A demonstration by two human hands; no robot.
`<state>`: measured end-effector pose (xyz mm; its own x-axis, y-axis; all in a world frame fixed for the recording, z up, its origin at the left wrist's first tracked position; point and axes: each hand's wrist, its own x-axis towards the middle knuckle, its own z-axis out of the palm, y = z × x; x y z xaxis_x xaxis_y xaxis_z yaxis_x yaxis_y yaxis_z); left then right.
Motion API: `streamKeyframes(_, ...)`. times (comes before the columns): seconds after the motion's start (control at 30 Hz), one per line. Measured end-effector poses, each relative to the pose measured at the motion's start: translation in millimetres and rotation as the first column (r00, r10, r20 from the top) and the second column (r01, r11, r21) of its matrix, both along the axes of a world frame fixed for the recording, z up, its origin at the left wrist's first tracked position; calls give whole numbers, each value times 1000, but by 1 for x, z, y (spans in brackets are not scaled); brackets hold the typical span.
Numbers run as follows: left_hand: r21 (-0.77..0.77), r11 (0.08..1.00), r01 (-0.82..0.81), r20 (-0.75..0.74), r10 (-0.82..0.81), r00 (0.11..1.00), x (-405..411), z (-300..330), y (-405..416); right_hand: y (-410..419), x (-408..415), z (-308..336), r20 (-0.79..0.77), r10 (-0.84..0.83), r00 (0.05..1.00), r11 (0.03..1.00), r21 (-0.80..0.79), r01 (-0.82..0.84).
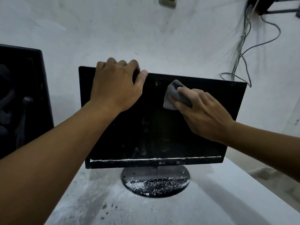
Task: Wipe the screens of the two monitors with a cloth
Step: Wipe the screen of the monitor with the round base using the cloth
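Left hand (116, 85) clenched over the top edge of the monitor (203, 127) on the counter (227, 200) — right hand (203, 111) fingers grasping the grey cloth (170, 98) against the upper screen. Risk: hard pressure tips it back, or gritty white debris scratches it.

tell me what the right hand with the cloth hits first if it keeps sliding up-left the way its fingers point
Probably the left hand's thumb on the LG monitor's top edge, ahead of the right hand and grey cloth; depth unclear.

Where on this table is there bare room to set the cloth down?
Bare tabletop lies right of the monitor's round base. The patch front-left of the base is open too but dusty. Under the monitor, the base fills the space.
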<state>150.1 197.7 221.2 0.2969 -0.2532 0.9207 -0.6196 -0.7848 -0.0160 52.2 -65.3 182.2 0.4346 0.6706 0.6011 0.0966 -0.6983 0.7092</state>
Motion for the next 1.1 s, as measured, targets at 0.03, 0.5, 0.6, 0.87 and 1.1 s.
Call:
streamKeyframes(0.03,-14,999,-41,1,41,999,0,-1,1,1,1,-4,12,0,1000,1000,-18,0)
streamKeyframes(0.5,-4,1000,-26,-21,26,999,5,0,5,-2,2,-31,-109,-15,994,979,-203,-7)
streamKeyframes(0.6,8,1000,-23,-34,24,999,5,-1,5,-5,-3,-54,-203,-30,979,919,-392,-53)
streamKeyframes(0.87,6,1000,-29,-34,29,999,3,0,6,1,0,-18,-121,33,992,983,-176,-54)
streamKeyframes(1.1,11,1000,-20,-62,20,998,0,0,9,13,10,-14,-40,29,999,996,-88,-33)
